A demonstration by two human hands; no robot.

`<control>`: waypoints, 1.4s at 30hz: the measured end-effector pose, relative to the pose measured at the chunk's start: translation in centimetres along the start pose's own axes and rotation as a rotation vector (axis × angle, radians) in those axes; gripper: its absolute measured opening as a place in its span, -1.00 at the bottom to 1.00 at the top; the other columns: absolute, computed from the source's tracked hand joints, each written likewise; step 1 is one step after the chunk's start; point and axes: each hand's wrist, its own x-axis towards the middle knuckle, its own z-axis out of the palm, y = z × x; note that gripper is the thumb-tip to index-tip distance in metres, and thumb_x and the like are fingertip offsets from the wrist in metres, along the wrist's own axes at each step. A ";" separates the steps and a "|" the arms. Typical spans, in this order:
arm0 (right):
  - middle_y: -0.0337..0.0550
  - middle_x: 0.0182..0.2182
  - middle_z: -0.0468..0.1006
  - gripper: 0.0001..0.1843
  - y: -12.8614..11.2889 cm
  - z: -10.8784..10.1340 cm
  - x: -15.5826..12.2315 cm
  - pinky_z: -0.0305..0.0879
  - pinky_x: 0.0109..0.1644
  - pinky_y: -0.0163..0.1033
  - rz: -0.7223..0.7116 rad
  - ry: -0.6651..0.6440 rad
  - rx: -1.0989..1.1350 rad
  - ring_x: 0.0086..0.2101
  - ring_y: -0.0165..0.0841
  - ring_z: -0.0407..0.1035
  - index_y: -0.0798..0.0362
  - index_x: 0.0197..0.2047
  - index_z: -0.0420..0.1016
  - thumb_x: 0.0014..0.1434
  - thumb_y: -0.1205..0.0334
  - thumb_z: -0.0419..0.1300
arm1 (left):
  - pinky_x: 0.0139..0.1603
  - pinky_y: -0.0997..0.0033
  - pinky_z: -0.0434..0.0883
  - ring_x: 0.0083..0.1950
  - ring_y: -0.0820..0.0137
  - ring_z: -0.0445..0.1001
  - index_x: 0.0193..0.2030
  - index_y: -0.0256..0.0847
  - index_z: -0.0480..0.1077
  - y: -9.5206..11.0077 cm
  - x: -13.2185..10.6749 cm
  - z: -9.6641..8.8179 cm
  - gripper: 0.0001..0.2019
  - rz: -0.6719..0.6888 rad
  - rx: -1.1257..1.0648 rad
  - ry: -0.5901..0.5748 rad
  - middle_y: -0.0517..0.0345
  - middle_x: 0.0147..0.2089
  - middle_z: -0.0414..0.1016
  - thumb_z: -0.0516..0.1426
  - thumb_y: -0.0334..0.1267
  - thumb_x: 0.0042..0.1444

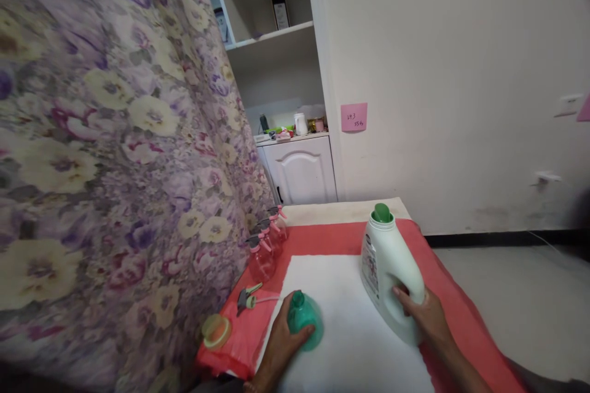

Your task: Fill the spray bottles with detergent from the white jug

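My left hand (282,339) is wrapped round a small green spray bottle body (304,318) that stands on a white cloth (350,331), its neck uncapped. My right hand (426,313) grips the handle of a large white detergent jug (389,264) with a green cap (381,212), standing upright on the cloth. A loose spray trigger head (247,298) with its tube lies just left of the green bottle on the red table cover (442,282).
Pink spray bottles (266,245) stand in a row along the floral curtain (115,153) at the left. An orange lid (216,331) lies near the table's front left corner. Behind the table are a white cabinet (302,169), shelves and a wall with a pink note (354,116).
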 end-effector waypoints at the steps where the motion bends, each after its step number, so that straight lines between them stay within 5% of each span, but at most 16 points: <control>1: -0.31 -0.70 0.41 -0.61 0.0 0.0 0.0 0.23 -0.53 -0.27 0.000 0.002 -0.004 -0.61 -0.35 0.31 0.05 -0.50 0.42 -0.12 -0.12 0.30 | 0.29 -0.04 0.22 0.24 -0.01 0.35 0.18 -0.24 0.29 -0.1 0.0 0.0 -0.25 0.002 0.001 0.001 -0.20 0.20 0.42 0.34 -0.12 -0.21; 15: -0.30 -0.73 0.39 -0.61 0.2 0.2 0.1 0.20 -0.54 -0.28 -0.032 0.033 -0.015 -0.62 -0.36 0.28 0.06 -0.55 0.40 -0.14 -0.12 0.29 | 0.35 -0.06 0.10 0.30 -0.03 0.26 0.20 -0.23 0.21 -1.5 0.1 0.7 -0.24 0.031 -0.002 -0.004 -0.20 0.24 0.35 0.28 -0.11 -0.19; 27: -0.31 -0.75 0.35 -0.59 0.6 0.3 0.2 0.19 -0.54 -0.28 -0.045 0.071 -0.051 -0.63 -0.37 0.27 0.03 -0.62 0.35 -0.15 -0.13 0.30 | 0.34 0.08 0.13 0.34 -0.01 0.20 0.28 -0.19 0.16 -2.8 0.9 -0.7 -0.08 -0.001 -0.166 -0.211 -0.14 0.29 0.31 0.38 -0.12 -0.28; 35: -0.30 -0.73 0.37 -0.63 0.1 0.3 -0.4 0.22 -0.51 -0.28 -0.021 0.083 -0.073 -0.61 -0.37 0.27 0.05 -0.59 0.40 -0.11 -0.10 0.30 | 0.35 0.03 0.11 0.35 -0.04 0.19 0.31 -0.17 0.13 -4.0 1.1 -0.7 -0.04 0.017 -0.158 -0.239 -0.16 0.32 0.27 0.38 -0.08 -0.28; 42: -0.30 -0.74 0.38 -0.61 0.3 0.3 -0.3 0.21 -0.51 -0.27 -0.008 0.077 -0.086 -0.61 -0.36 0.28 0.04 -0.60 0.38 -0.13 -0.11 0.30 | 0.35 0.03 0.11 0.34 -0.02 0.20 0.31 -0.15 0.15 -2.6 1.2 -0.6 -0.06 0.038 -0.179 -0.232 -0.11 0.31 0.29 0.38 -0.05 -0.25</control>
